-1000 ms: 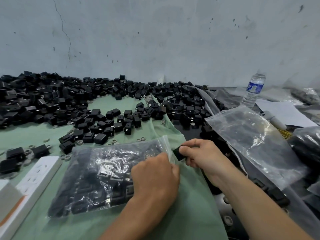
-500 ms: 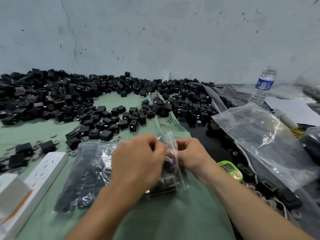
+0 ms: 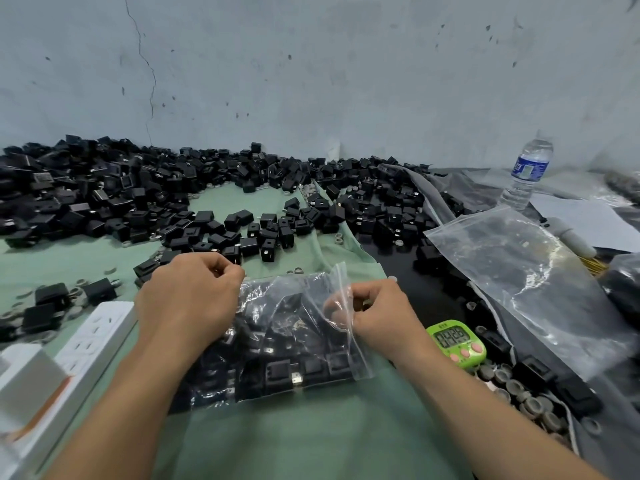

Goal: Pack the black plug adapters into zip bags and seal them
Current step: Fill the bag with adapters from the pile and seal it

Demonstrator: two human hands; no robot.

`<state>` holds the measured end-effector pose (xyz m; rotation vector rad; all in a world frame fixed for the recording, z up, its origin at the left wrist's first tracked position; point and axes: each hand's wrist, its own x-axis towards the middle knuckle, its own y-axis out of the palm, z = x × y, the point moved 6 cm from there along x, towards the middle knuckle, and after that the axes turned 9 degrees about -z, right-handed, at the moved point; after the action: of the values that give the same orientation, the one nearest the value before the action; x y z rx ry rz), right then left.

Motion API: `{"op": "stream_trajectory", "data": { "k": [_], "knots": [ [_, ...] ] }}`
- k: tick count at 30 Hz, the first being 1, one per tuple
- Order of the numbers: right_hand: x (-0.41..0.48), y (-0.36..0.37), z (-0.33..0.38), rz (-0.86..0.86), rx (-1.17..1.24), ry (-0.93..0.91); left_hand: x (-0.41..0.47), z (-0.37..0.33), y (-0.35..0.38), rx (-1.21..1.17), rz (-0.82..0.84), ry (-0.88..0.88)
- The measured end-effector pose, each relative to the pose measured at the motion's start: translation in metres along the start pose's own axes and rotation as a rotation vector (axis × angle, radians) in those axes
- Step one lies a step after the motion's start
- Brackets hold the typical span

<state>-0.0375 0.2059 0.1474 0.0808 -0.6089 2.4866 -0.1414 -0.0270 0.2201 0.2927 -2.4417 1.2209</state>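
A clear zip bag (image 3: 287,344) full of black plug adapters lies on the green cloth (image 3: 311,434) in front of me. My left hand (image 3: 187,299) pinches the bag's upper left corner with curled fingers. My right hand (image 3: 377,313) pinches the bag's open mouth at the right, where the plastic flap stands up. A big heap of loose black adapters (image 3: 145,202) stretches along the wall behind the bag.
An empty clear zip bag (image 3: 530,282) lies to the right. A green digital timer (image 3: 455,342) sits beside my right wrist. A water bottle (image 3: 526,174) stands far right. A white power strip (image 3: 86,344) and grey rings (image 3: 519,389) lie nearby.
My right hand put the adapter it held into the bag. Both hands then took hold of the bag's mouth and have moved apart along it, the left hand going left.
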Motion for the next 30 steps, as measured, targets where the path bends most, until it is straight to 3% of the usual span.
{"op": "stream_trajectory", "data": {
  "k": [5, 11, 14, 19, 21, 24, 27, 30],
  "knots": [
    [-0.005, 0.009, 0.009, 0.122, 0.057, -0.072, -0.002, -0.001, 0.000, 0.008, 0.010, 0.029],
    [-0.005, 0.012, 0.001, 0.250, 0.169, 0.073, -0.005, -0.007, 0.005, 0.025, 0.036, 0.057],
    [-0.004, 0.009, 0.003, 0.273, 0.163, 0.052, -0.011, -0.013, 0.007, 0.032, 0.048, 0.110],
    [-0.011, 0.012, 0.002, 0.510, 0.200, 0.105, -0.017, -0.020, 0.014, -0.015, 0.088, 0.160],
    [-0.009, 0.009, 0.000, 0.422, 0.212, 0.118, -0.020, -0.023, 0.015, -0.016, 0.106, 0.181],
    [0.002, -0.003, -0.011, 0.076, 0.152, 0.108, -0.022, -0.027, 0.013, -0.021, 0.103, 0.207],
    [0.012, -0.015, -0.029, -0.205, 0.164, 0.218, -0.027, -0.031, 0.018, -0.082, 0.157, 0.242],
    [0.022, -0.030, -0.032, -0.323, 0.035, 0.200, -0.037, -0.037, 0.026, -0.159, 0.241, 0.299]
  ]
}}
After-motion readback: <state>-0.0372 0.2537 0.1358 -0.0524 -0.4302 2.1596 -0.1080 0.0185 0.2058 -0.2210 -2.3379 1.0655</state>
